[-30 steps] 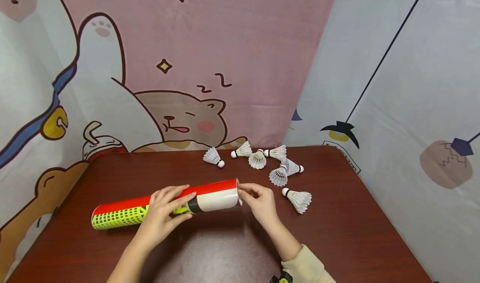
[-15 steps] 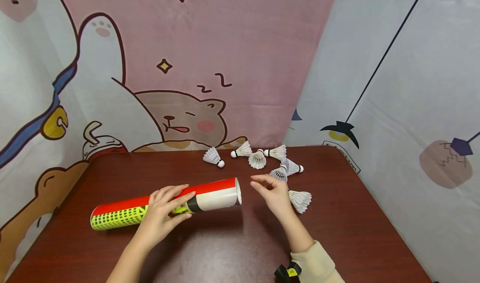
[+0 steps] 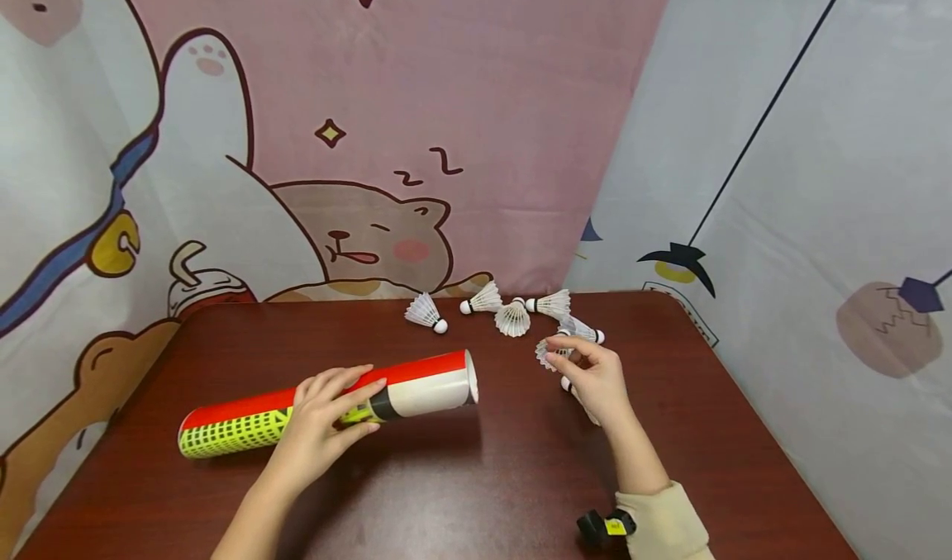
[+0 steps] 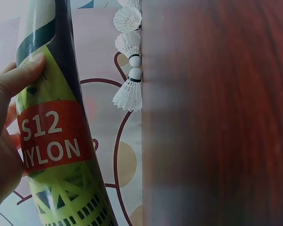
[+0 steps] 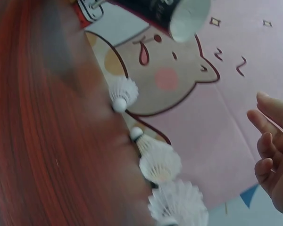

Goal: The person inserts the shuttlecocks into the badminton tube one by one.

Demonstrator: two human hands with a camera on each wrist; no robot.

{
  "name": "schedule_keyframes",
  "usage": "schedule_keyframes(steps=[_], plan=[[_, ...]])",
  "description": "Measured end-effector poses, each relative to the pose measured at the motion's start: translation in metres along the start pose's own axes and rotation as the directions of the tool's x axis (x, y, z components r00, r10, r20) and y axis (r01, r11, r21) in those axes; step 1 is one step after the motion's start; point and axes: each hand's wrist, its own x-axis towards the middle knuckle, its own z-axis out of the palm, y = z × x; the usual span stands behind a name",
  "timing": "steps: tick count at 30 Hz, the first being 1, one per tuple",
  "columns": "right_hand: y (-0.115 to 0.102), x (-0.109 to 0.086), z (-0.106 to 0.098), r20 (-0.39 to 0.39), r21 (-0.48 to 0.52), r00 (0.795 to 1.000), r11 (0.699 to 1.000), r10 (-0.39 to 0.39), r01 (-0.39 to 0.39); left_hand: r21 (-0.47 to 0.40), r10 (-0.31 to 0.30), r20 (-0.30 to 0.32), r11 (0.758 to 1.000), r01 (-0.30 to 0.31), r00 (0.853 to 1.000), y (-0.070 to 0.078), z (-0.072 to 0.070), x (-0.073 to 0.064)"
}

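Observation:
My left hand (image 3: 323, 415) grips a shuttlecock tube (image 3: 427, 384) around its middle, thumb on the near side. Red, white and yellow-green, the tube lies slantwise with its open end to the right; "S12 NYLON" shows on its label (image 4: 52, 136) in the left wrist view. My right hand (image 3: 595, 378), loosely bent with nothing between thumb and fingers, hovers by the shuttlecocks at the right. It partly covers one shuttlecock (image 3: 546, 355) behind the fingertips and another (image 3: 568, 385) below. In the right wrist view the fingers (image 5: 266, 120) are apart from the shuttlecocks.
Several more white shuttlecocks lie along the back of the brown table (image 3: 506, 494), among them one at the left (image 3: 426, 312) and one in the middle (image 3: 513, 319). A cartoon cloth (image 3: 476, 89) hangs behind the table and at its sides.
My right hand has moved from the tube's open end rightward to the shuttlecocks. My left hand keeps its grip, and the tube has barely moved.

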Motion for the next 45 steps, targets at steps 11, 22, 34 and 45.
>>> schedule_keyframes(steps=[11, 22, 34, 45], plan=[[0.025, -0.006, -0.048, 0.058, -0.082, 0.998, 0.997, -0.009, 0.014, -0.001, -0.001, -0.002, 1.0, 0.001, 1.0, -0.001, 0.0, -0.001], [0.078, -0.015, -0.09, 0.188, -0.198, 0.973, 0.975, 0.136, -0.099, 0.001, 0.006, -0.009, 1.0, -0.006, 1.0, -0.001, 0.0, -0.002], [0.123, -0.026, -0.106, 0.23, -0.19, 0.923, 0.944, 0.31, -0.269, 0.003, 0.012, -0.004, 1.0, -0.012, 1.0, -0.002, 0.001, -0.002], [0.129, -0.028, -0.098, 0.075, -0.247, 0.95, 0.928, 0.304, -0.278, 0.001, 0.004, -0.005, 1.0, -0.004, 1.0, -0.001, 0.001, -0.001]])
